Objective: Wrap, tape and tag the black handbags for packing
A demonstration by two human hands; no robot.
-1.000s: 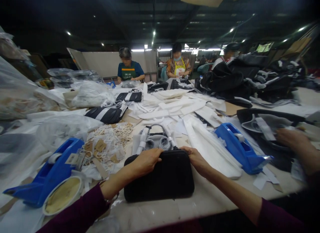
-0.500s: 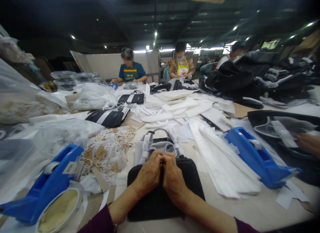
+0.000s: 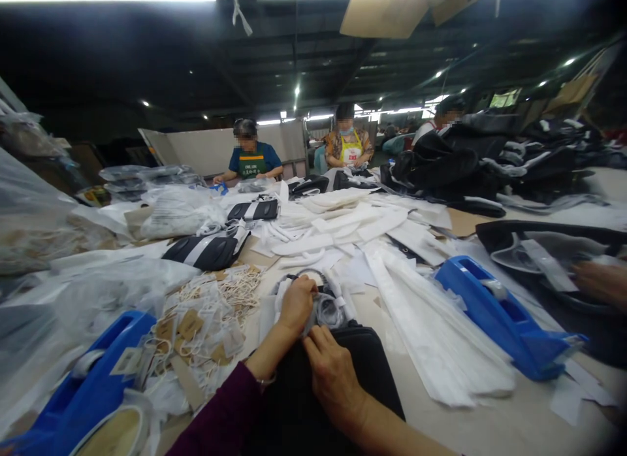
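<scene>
Presently the black bag [image 3: 368, 351] is lying lower centre, under left grip [image 3: 296, 306] and right grip [image 3: 336, 372], both curling inward, clamping unclear

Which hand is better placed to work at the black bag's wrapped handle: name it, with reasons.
Left, most likely: the left hand reaches past the top edge of the black bag and is close to the handle. The right hand sits farther back, by that edge.

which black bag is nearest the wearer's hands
The black bag nearest the camera, directly under the right hand, its handle at the left hand. The two banded bags lie farther off; another dark bag is by a co-worker's hand.
</scene>
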